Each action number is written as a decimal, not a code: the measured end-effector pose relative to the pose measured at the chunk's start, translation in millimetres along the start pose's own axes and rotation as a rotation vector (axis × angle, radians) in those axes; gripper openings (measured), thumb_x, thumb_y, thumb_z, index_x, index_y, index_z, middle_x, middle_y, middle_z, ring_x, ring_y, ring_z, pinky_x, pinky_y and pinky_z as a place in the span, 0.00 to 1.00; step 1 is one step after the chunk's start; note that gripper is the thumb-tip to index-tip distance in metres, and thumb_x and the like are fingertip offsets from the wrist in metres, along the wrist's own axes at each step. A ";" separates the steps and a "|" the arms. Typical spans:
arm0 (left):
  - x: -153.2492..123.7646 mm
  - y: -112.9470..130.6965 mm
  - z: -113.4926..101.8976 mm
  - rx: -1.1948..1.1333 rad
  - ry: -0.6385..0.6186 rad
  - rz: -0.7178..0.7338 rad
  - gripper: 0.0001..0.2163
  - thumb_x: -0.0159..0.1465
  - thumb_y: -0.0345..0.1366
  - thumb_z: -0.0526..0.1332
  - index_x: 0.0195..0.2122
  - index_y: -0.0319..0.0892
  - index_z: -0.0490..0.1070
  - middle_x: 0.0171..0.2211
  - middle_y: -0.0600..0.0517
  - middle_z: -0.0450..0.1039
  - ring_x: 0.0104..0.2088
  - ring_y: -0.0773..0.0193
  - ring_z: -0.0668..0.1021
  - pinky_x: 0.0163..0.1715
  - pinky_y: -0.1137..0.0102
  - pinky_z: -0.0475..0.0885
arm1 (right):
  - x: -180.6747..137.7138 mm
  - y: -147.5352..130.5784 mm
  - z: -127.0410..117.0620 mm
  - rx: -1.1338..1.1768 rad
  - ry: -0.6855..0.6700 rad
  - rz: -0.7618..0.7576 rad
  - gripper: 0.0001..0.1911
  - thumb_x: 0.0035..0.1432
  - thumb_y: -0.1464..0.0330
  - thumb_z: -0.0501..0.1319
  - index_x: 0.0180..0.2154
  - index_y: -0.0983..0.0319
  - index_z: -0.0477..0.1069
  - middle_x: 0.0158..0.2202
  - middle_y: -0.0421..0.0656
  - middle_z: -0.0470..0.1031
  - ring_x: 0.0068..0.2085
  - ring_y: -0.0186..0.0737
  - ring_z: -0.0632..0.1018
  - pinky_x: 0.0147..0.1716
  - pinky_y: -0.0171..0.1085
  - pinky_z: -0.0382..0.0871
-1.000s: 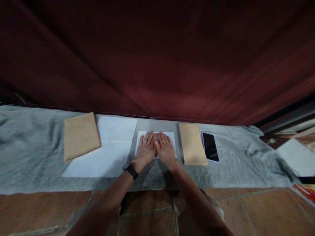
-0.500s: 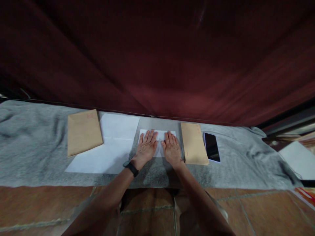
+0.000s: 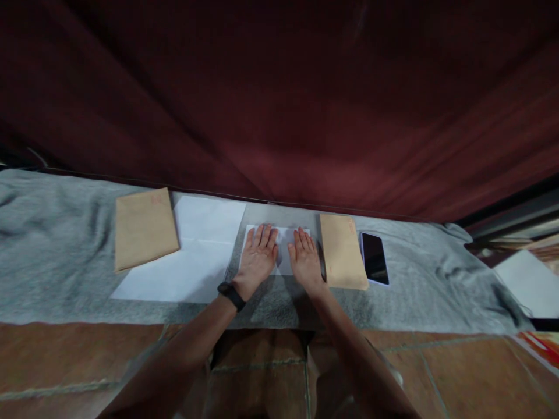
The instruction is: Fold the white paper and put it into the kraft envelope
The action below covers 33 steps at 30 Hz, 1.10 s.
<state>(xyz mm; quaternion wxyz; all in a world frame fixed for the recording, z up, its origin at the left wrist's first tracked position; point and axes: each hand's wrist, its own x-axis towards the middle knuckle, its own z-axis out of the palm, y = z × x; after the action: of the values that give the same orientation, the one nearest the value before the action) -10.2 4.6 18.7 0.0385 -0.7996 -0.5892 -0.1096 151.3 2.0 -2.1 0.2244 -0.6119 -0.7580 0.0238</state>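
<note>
A small white sheet of paper (image 3: 283, 256), perhaps folded, lies on the grey cloth in front of me. My left hand (image 3: 258, 253) rests flat on its left part, fingers stretched out. On its right part my right hand (image 3: 304, 256) lies flat too, fingers extended. Between the two hands a strip of the paper shows; the rest is covered. Just right of my right hand is a stack of brown envelopes (image 3: 343, 253). Left of my left hand are larger white sheets (image 3: 205, 247), partly under another brown envelope pile (image 3: 146, 230). A dark watch (image 3: 231, 295) is on my left wrist.
The grey cloth (image 3: 428, 279) covers a long, narrow surface. A phone (image 3: 374, 259) lies beside the right envelopes. Behind the surface hangs a dark red curtain (image 3: 279, 128). Brown floor tiles (image 3: 78, 355) run along the front edge. A white flat object (image 3: 530, 282) stands at the far right.
Both hands have shifted slightly apart on the small paper, so more of it shows between them. The whole view has moved a little; envelopes, sheets and phone keep their places.
</note>
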 end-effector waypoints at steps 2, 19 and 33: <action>-0.4 1.3 -2.5 0.013 -0.010 0.008 0.25 0.74 0.36 0.45 0.69 0.34 0.63 0.72 0.41 0.56 0.73 0.46 0.57 0.72 0.47 0.49 | 4.1 -4.7 -2.1 0.040 -0.028 -0.048 0.29 0.77 0.62 0.42 0.69 0.71 0.60 0.72 0.55 0.59 0.73 0.47 0.59 0.71 0.50 0.55; -1.9 -1.2 8.2 -0.033 -0.057 0.004 0.25 0.75 0.37 0.44 0.70 0.33 0.61 0.71 0.40 0.59 0.72 0.47 0.61 0.71 0.49 0.52 | -2.8 -7.1 9.7 -0.058 -0.058 -0.055 0.27 0.76 0.62 0.48 0.70 0.65 0.60 0.73 0.55 0.56 0.72 0.52 0.61 0.70 0.54 0.53; -1.7 3.3 6.4 0.000 -0.069 0.006 0.25 0.74 0.35 0.45 0.69 0.30 0.61 0.71 0.37 0.59 0.71 0.47 0.61 0.72 0.50 0.51 | -14.4 5.9 15.2 -0.111 0.041 -0.048 0.30 0.76 0.60 0.46 0.69 0.71 0.59 0.71 0.61 0.59 0.71 0.55 0.63 0.68 0.56 0.57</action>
<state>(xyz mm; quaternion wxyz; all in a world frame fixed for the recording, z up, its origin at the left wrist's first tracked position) -6.7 3.3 12.3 0.0184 -0.8046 -0.5878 -0.0820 153.3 -6.5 -22.1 0.2059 -0.6056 -0.7678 -0.0361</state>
